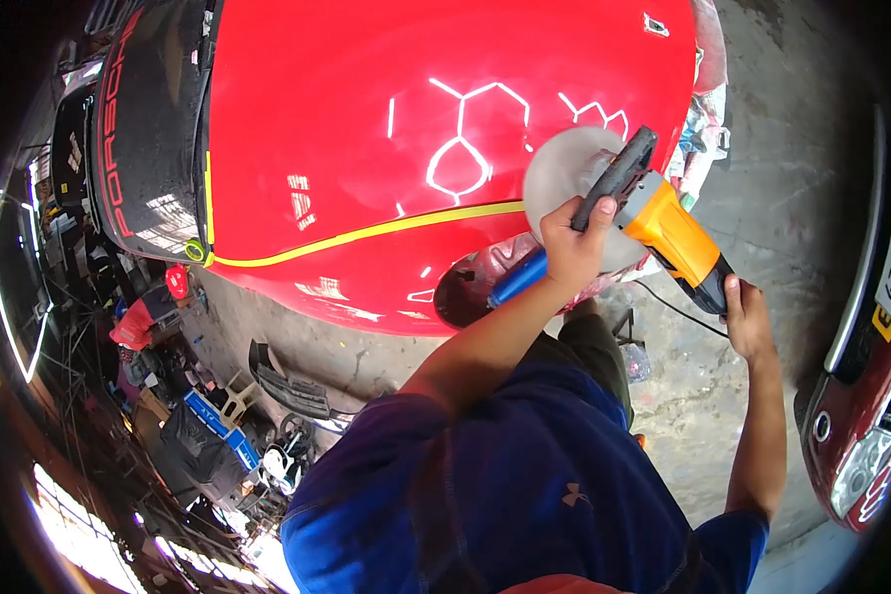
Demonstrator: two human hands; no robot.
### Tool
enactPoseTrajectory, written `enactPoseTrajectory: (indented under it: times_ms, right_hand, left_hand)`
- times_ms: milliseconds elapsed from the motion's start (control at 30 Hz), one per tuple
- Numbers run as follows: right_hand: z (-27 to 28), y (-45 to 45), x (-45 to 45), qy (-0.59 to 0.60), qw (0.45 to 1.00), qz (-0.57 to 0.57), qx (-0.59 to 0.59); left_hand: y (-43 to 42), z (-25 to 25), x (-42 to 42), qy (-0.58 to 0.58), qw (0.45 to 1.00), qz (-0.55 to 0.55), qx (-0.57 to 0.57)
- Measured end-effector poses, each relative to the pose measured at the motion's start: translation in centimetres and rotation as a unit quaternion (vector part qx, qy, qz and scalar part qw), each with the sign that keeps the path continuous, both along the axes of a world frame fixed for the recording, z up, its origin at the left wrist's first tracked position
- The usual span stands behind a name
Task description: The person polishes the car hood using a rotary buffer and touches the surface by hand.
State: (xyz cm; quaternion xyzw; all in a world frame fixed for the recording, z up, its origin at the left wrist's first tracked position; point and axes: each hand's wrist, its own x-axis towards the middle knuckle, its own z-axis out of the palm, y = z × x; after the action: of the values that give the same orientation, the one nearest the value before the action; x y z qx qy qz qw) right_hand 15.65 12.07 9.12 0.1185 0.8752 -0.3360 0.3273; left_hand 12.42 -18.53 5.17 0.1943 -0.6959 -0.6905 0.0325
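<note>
An orange and black power polisher (675,233) with a wide, pale round pad (554,178) is over the front of a glossy red car hood (346,119). My left hand (576,238) is closed round the black front handle. Farther back, my right hand (749,315) grips the black rear end of the body, where a dark cord hangs below. Yellow tape (366,234) runs along the hood's edge up to the pad. Beside my left forearm a blue cylindrical object (518,277) shows at the headlight opening (465,292).
Another red car (861,436) stands at the right edge. A person in red (141,325) is bent over at the left. A black car part (292,386) and blue boxes (221,428) lie on the left floor. Plastic sheeting (701,129) covers the car's front edge.
</note>
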Motion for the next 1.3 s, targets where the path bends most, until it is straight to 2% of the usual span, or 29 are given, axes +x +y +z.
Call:
enactPoseTrajectory:
  times_ms: [67,200,267,333,400,467,533,633,733,833,933,1067,1133,1200,1300]
  right_hand:
    - [1.4,-0.8,-0.3,-0.021,1.0,-0.001,0.003]
    - [-0.4,-3.4,-0.1,0.022,0.999,0.046,-0.009]
    - [0.8,-7.6,-1.9,0.028,0.994,0.102,0.003]
    - [1.7,-12.1,-3.8,0.026,0.991,0.128,-0.003]
    - [2.2,-16.4,-5.7,0.032,0.986,0.154,-0.058]
    - [3.3,-20.6,-7.6,-0.011,0.978,0.191,-0.083]
    - [3.3,-24.3,-8.8,0.039,0.97,0.236,-0.047]
    - [5.4,-26.7,-10.2,0.009,0.966,0.255,-0.031]
    - [5.1,-25.7,-10.4,-0.019,0.965,0.258,-0.049]
    - [4.4,-23.2,-9.2,0.048,0.972,0.232,-0.005]
    - [3.4,-20.1,-8.8,0.019,0.974,0.227,0.004]
    - [3.0,-16.5,-7.9,0.056,0.984,0.172,-0.003]
    - [2.4,-14.7,-7.5,0.073,0.985,0.156,-0.006]
    - [2.2,-13.2,-7.5,0.044,0.987,0.157,0.012]
    - [1.8,-11.3,-6.8,0.069,0.989,0.128,-0.008]
  left_hand:
    - [-0.2,0.6,0.2,-0.007,1.0,-0.002,0.001]
    - [-4.9,0.8,1.8,0.012,0.998,0.029,-0.051]
    - [-8.4,1.4,2.3,0.019,0.995,0.058,-0.082]
    - [-12.5,1.0,2.4,0.062,0.99,0.119,-0.047]
    - [-16.6,2.6,2.0,0.059,0.982,0.179,-0.032]
    - [-21.8,1.8,1.9,0.111,0.972,0.206,-0.036]
    - [-24.4,3.2,1.3,0.113,0.958,0.254,-0.067]
    - [-26.4,3.8,1.3,0.121,0.957,0.258,-0.06]
    - [-25.2,3.2,2.0,0.135,0.961,0.235,-0.057]
    - [-23.1,1.7,2.9,0.115,0.968,0.216,-0.052]
    - [-19.8,1.0,2.6,0.119,0.972,0.199,-0.028]
    - [-16.1,0.8,1.7,0.109,0.98,0.166,-0.029]
    - [-14.9,-0.2,1.6,0.123,0.98,0.152,0.027]
    - [-13.6,-0.4,1.2,0.116,0.983,0.135,0.049]
    - [-11.3,-0.1,0.3,0.107,0.985,0.125,0.055]
